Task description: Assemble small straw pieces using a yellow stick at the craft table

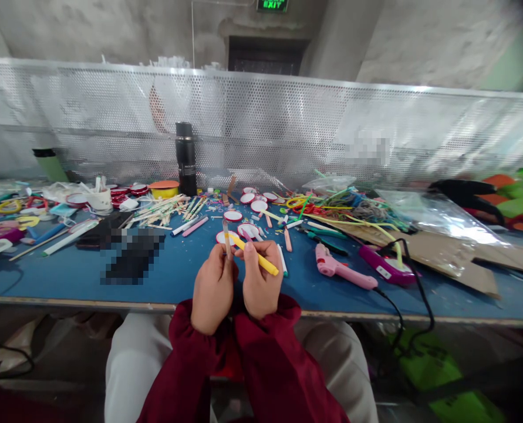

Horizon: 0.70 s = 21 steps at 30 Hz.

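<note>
My left hand is closed around a thin pale stick that points upward. My right hand is closed on a yellow straw-like tube that slants down to the right. Both hands meet over the front edge of the blue table, with dark red sleeves behind them. Just beyond the hands lie red-rimmed white discs and loose coloured sticks.
A pink glue gun and a magenta one lie to the right with black cords. Cardboard and a tangle of coloured wires are at far right. A black flask stands before the perforated metal screen. Craft clutter fills the left.
</note>
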Each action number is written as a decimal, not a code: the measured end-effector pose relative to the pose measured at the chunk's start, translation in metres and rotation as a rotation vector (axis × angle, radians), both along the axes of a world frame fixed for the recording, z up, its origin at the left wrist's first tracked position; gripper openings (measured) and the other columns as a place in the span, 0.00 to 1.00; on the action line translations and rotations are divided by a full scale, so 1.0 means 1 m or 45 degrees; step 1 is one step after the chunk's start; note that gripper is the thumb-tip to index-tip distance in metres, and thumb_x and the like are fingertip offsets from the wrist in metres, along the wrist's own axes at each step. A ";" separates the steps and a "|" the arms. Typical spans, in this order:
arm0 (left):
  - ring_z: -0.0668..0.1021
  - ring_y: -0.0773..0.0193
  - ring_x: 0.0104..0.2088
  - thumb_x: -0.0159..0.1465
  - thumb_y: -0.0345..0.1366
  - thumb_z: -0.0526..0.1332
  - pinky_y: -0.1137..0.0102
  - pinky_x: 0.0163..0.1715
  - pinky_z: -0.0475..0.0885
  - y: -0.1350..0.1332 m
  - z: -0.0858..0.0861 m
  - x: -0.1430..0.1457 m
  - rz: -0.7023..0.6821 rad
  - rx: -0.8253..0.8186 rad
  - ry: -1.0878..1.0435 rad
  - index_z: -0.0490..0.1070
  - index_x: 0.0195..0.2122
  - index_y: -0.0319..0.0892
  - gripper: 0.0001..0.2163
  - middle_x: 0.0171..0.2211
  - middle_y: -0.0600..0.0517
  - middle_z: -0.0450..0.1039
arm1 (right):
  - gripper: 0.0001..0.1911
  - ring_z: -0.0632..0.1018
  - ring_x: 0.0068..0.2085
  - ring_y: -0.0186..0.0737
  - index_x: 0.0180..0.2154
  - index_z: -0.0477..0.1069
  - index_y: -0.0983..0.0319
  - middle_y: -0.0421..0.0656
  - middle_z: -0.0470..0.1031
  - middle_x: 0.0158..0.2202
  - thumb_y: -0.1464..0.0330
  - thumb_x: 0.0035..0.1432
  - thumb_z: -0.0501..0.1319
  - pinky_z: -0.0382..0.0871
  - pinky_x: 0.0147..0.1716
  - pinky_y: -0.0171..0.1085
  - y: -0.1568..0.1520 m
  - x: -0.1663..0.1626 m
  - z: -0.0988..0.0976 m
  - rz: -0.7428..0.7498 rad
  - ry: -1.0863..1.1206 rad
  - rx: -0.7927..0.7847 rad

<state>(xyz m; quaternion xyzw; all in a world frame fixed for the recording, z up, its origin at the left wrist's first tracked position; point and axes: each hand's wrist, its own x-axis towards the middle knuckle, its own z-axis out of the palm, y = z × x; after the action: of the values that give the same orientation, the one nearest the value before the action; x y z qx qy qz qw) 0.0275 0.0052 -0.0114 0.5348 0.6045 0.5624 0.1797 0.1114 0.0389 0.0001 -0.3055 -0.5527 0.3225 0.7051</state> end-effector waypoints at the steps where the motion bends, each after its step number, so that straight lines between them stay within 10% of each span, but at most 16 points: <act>1: 0.74 0.62 0.31 0.74 0.44 0.50 0.70 0.34 0.67 0.000 0.000 0.000 -0.002 -0.002 -0.002 0.67 0.37 0.46 0.12 0.28 0.54 0.71 | 0.14 0.79 0.31 0.40 0.34 0.69 0.59 0.41 0.80 0.29 0.56 0.66 0.61 0.74 0.34 0.40 -0.001 0.000 0.000 0.010 -0.006 0.006; 21: 0.75 0.60 0.32 0.73 0.44 0.50 0.69 0.36 0.67 0.000 0.002 0.001 -0.009 -0.010 0.014 0.67 0.39 0.46 0.11 0.28 0.54 0.72 | 0.14 0.79 0.30 0.39 0.34 0.68 0.59 0.40 0.80 0.28 0.56 0.66 0.61 0.74 0.33 0.40 -0.001 0.001 0.002 0.065 -0.021 0.022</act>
<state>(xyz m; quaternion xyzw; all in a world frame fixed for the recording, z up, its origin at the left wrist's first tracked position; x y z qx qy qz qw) 0.0281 0.0049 -0.0092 0.5392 0.6059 0.5564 0.1804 0.1120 0.0380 0.0017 -0.2880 -0.5687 0.3331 0.6947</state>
